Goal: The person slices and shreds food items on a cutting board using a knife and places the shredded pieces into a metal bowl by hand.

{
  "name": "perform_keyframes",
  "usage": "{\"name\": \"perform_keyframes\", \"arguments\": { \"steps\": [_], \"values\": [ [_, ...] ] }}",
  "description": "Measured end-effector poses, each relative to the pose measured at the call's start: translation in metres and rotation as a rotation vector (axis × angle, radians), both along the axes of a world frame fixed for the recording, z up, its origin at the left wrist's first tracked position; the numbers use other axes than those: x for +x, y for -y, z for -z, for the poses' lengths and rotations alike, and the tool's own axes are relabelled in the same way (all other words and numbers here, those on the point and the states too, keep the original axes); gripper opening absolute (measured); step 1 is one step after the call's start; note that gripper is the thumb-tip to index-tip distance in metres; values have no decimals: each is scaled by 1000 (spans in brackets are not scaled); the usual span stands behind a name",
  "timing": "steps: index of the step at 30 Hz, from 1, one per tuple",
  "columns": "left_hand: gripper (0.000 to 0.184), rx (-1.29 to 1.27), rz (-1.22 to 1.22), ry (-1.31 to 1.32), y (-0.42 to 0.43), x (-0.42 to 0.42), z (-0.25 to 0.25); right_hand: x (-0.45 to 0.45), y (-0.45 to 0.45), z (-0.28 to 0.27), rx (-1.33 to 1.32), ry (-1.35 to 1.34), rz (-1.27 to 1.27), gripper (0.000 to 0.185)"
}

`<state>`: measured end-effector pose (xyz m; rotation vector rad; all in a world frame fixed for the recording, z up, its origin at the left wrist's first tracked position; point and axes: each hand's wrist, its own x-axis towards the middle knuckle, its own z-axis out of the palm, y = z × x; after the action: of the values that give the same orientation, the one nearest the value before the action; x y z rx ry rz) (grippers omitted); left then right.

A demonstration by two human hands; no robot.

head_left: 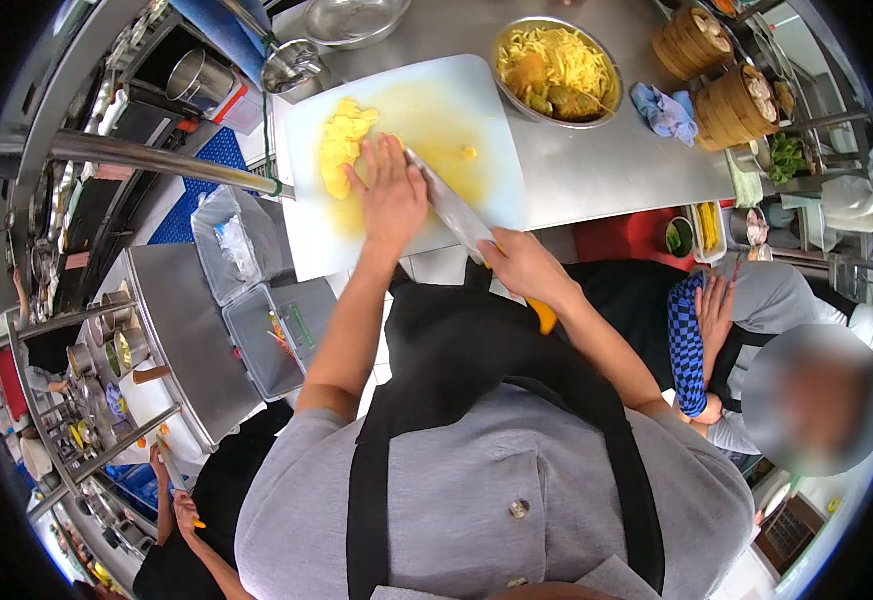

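My right hand is wrapped around the yellow handle of a wide-bladed kitchen knife. The blade lies across a white cutting board, its tip close to my left fingers. Spread and fairly flat, my left hand rests over the board beside the blade. Sliced yellow food lies in a loose row along the board's left side, near my left fingertips; its exact kind is unclear. One small yellow bit sits apart to the right of the blade. Yellow wet stains cover the board's middle.
Behind the board stands a metal bowl of yellow shreds and other food. A blue cloth and bamboo steamers are to its right. Grey bins stand low on the left. A person with folded arms is close on my right.
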<state>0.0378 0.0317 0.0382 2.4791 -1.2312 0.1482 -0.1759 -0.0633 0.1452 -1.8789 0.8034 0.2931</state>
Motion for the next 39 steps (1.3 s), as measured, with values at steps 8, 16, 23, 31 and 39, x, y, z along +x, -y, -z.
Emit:
{"name": "perform_keyframes", "arguments": {
  "steps": [8, 16, 23, 31, 39],
  "values": [
    [63, 161, -138, 28, -25, 102, 10, 96, 0, 13, 72, 50, -104, 41],
    [63, 90, -166, 37, -30, 99, 18, 45, 12, 2, -4, 39, 106, 41],
    [59, 0, 399, -216, 10, 10, 8, 12, 45, 63, -55, 99, 441, 41],
    [58, 17, 347, -91, 37, -38, 25, 42, 50, 83, -25, 193, 483, 42],
    [60, 79, 349, -59, 36, -41, 23, 43, 50, 79, -34, 162, 424, 43]
  ]
}}
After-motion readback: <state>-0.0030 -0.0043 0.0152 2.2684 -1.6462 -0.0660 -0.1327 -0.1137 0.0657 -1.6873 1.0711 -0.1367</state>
